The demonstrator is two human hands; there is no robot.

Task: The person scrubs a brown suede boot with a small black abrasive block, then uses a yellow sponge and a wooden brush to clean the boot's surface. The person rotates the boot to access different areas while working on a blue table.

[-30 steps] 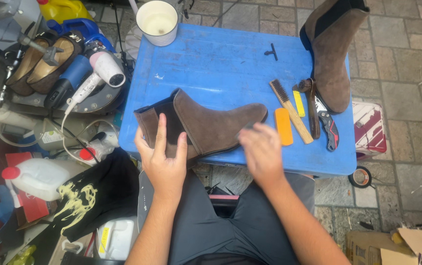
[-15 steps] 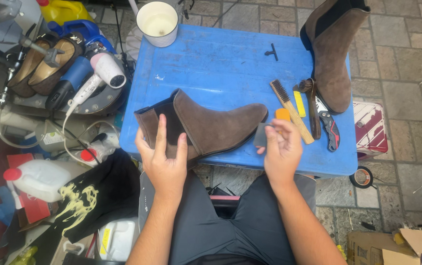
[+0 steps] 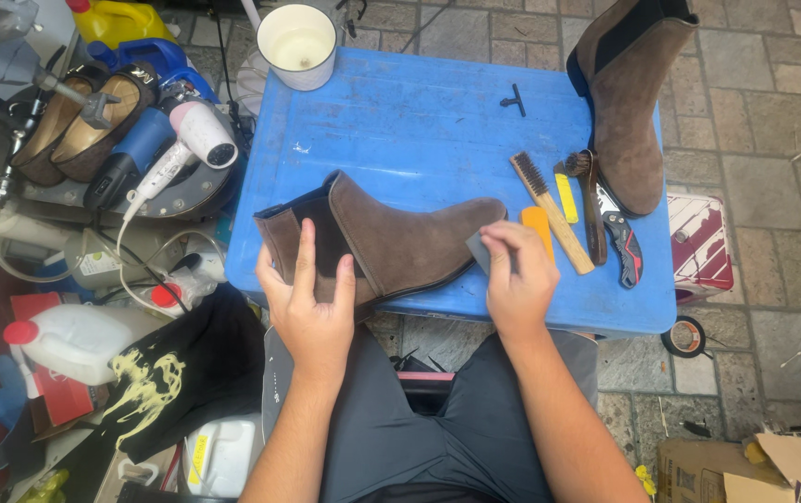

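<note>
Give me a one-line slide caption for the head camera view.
Left hand steadies a brown suede boot on a blue table while right hand holds a small grey block at its toe.

Right hand point(image 3: 519, 279) left boot's point(image 3: 391, 244) vamp, slid right along table edge to toe tip. I watched it close fingers on small grey block point(image 3: 478, 250), pinched it against toe. Orange strip point(image 3: 538, 226), half covered a moment back, showed more above knuckles. Left hand point(image 3: 312, 303) shifted barely, fingers spread slightly wider on ankle.
</note>
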